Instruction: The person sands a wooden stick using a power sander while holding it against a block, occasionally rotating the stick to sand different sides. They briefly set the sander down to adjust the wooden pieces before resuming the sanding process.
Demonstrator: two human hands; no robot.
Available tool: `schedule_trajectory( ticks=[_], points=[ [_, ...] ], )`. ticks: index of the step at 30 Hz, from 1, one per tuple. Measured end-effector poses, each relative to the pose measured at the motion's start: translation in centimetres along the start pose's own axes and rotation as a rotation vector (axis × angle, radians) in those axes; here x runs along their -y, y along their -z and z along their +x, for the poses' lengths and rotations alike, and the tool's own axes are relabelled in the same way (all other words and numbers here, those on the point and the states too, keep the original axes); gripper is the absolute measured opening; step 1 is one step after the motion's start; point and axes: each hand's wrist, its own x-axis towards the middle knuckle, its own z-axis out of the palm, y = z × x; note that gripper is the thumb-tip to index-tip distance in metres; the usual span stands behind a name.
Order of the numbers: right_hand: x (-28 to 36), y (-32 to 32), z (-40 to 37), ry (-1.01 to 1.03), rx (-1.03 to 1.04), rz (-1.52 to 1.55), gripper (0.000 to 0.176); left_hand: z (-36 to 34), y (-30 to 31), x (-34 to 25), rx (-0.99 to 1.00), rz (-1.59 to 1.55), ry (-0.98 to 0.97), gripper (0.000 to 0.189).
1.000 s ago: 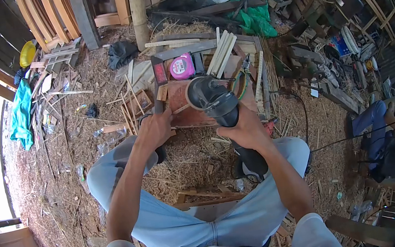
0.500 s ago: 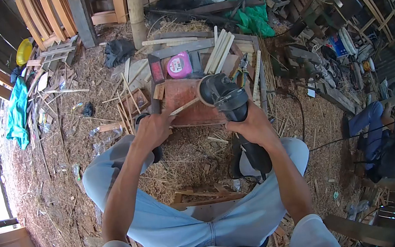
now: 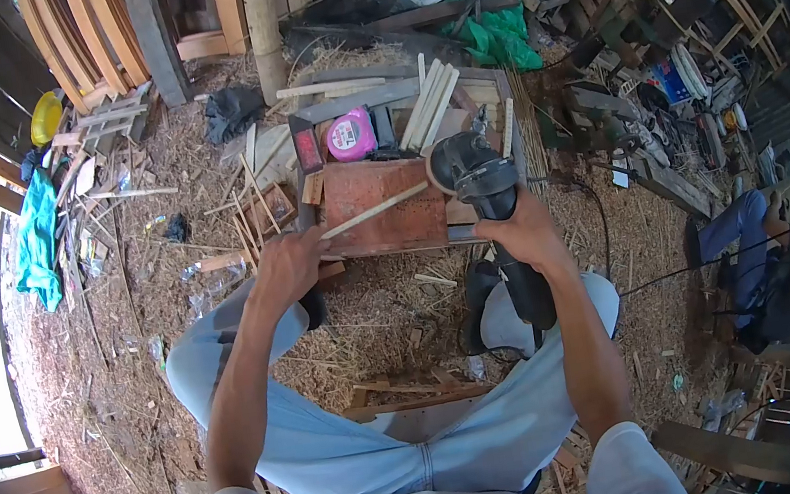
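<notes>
My right hand grips a black angle grinder, whose round head sits at the right edge of a reddish wooden board. A thin pale wooden stick lies slanted across that board. My left hand holds the stick's near end at the board's left edge. I sit with both knees in light jeans on either side of the work.
Behind the board lie a pink round container, a bundle of pale sticks and scrap wood. Sawdust and shavings cover the ground. A green tarp and timber are at the back. Another person sits at the right.
The grinder has moved right, off the board's middle to its right edge. The stick now lies uncovered across the board, and my left hand has slid slightly left and down.
</notes>
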Motion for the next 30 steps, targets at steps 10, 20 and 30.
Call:
schedule_trajectory(
  ticks=[10,20,30],
  points=[
    [0.2,2.6,-0.9,-0.048,-0.138,0.373,0.049,3.4,-0.2,-1.6,-0.204,0.250,-0.110,0.040],
    [0.1,3.6,-1.4,-0.036,-0.183,0.546,0.046,7.6,-6.4,-12.4,-0.313,-0.239,0.699,0.060],
    [1.1,4.3,-2.0,-0.057,-0.186,0.464,0.047,4.6,-7.9,-8.2,-0.472,-0.037,0.507,0.036]
  ],
)
